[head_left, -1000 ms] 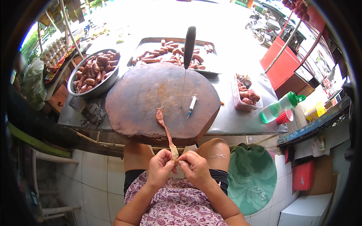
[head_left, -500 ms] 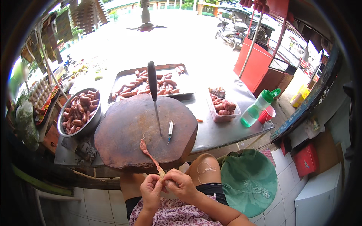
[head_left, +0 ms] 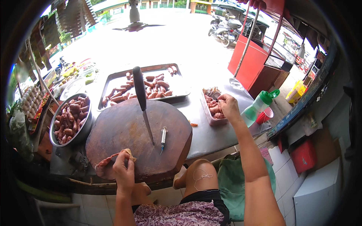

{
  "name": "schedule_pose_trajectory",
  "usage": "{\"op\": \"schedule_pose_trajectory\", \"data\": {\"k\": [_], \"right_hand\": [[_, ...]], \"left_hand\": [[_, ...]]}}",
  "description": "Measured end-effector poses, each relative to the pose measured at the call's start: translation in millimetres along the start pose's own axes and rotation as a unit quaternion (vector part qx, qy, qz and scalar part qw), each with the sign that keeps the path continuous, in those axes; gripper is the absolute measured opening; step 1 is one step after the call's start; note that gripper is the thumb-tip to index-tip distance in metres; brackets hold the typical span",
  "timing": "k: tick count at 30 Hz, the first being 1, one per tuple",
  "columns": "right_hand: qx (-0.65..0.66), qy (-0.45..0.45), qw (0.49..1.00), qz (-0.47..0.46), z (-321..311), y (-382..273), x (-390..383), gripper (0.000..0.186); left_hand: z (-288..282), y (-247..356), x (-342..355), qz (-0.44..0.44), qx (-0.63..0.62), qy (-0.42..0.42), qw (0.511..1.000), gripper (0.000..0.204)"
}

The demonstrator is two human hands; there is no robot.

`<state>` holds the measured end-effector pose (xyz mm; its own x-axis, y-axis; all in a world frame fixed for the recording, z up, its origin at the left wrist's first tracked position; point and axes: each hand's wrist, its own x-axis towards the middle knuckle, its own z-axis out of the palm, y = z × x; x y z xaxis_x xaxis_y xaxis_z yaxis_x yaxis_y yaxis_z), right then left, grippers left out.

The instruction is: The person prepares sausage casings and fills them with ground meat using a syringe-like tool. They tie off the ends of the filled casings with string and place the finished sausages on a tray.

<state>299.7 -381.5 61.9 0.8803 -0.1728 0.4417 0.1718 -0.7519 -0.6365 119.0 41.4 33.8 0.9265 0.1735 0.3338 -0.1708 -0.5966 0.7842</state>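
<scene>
My left hand (head_left: 123, 167) pinches a limp sausage casing (head_left: 106, 161), pinkish with a pale end, at the near edge of the round wooden block (head_left: 109, 126). My right hand (head_left: 230, 107) is closed at a pink plastic container (head_left: 215, 120) of raw meat (head_left: 214, 109), beside a small metal cup or ring (head_left: 215, 96); what its fingers grip is unclear. A black-handled knife (head_left: 140, 88) stands point down on the block, with a syringe (head_left: 163, 136) lying right of it.
On the metal table (head_left: 205, 143) are a bowl of sausages (head_left: 69, 124), a tray of sausages (head_left: 154, 84), a green-capped bottle (head_left: 256, 109) and a red cup (head_left: 264, 116). A green seat (head_left: 235, 196) with white string is at the right; motorcycles (head_left: 226, 34) stand beyond.
My hands, together at my lap before, have parted: my left went forward to the block with the casing, my right reached up to the meat container. The view has tilted upward.
</scene>
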Motion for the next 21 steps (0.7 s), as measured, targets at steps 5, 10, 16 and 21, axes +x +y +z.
{"op": "schedule_pose_trajectory", "data": {"k": [5, 10, 16, 21], "right_hand": [[-0.201, -0.053, 0.978, 0.029, 21, 86, 72, 0.023], [-0.259, -0.148, 0.950, 0.094, 49, 126, 106, 0.031], [-0.180, -0.009, 0.978, 0.109, 21, 111, 117, 0.023], [0.000, 0.103, 0.995, -0.011, -33, 54, 65, 0.013]], "left_hand": [[24, -14, -15, 0.103, 0.124, 0.049, 0.986, 0.011], [27, -14, -14, 0.100, 0.135, 0.056, 0.984, 0.010], [26, -10, -14, 0.087, 0.125, 0.055, 0.987, 0.009], [26, -11, -14, 0.094, 0.120, 0.066, 0.986, 0.009]]}}
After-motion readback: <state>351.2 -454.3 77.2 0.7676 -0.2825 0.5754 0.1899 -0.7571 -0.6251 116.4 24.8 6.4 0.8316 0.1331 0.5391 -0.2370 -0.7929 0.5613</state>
